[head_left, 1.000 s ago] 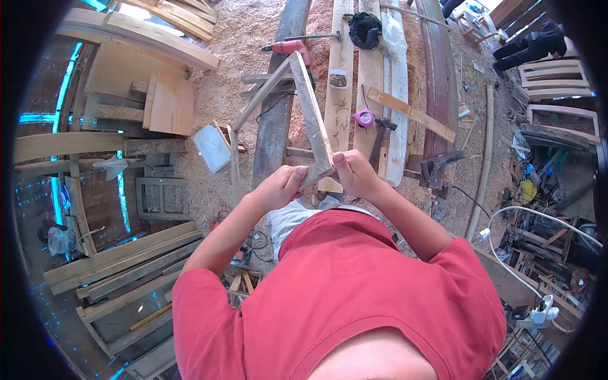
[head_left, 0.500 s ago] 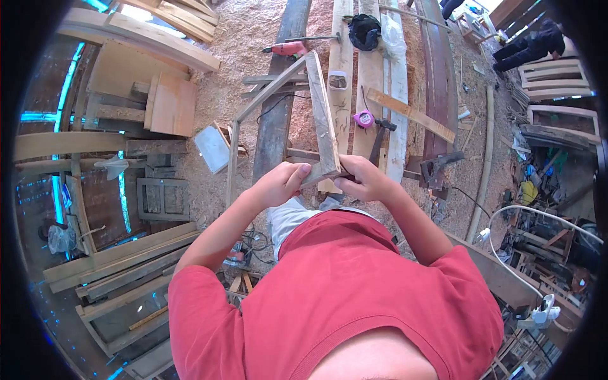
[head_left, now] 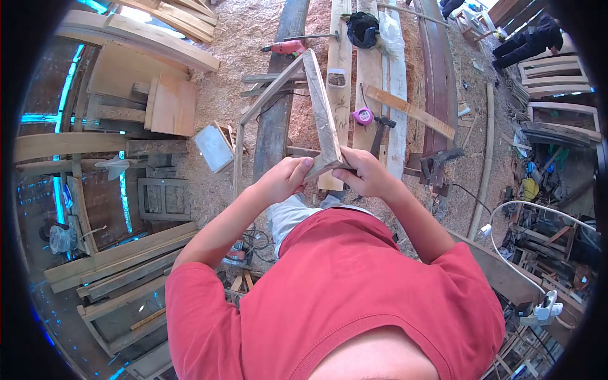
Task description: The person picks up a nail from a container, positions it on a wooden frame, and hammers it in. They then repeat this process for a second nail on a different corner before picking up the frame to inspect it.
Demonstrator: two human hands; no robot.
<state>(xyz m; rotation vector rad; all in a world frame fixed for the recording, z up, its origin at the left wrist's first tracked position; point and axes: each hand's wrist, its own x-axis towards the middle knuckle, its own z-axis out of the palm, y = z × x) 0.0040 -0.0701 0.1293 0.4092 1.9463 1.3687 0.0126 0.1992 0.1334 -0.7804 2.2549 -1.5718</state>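
Observation:
Both hands hold a wooden frame [head_left: 322, 107] by its near corner, and the rest of it reaches away over the planks. My left hand [head_left: 283, 180] is closed around the short near rail, thumb on top. At the corner itself, my right hand [head_left: 367, 174] grips the frame with its fingers partly hidden. Just beyond the right hand lie a hammer [head_left: 380, 134] and a pink tape measure [head_left: 363, 116]. A small tub [head_left: 336, 78] with small contents sits on a plank. Farther off is a red drill [head_left: 285, 47].
Long boards [head_left: 373, 69] run away from me over sawdust. A loose wood strip [head_left: 411, 113] lies across them, near a black bag [head_left: 363, 30]. Timber [head_left: 120, 256] is stacked at left. A white cable [head_left: 500, 253] hangs at right. Another person [head_left: 532, 43] bends at far right.
The frame has tilted and shifted slightly, its near corner now a little higher in view. Both hands keep their grip on it. The person at far right has moved slightly.

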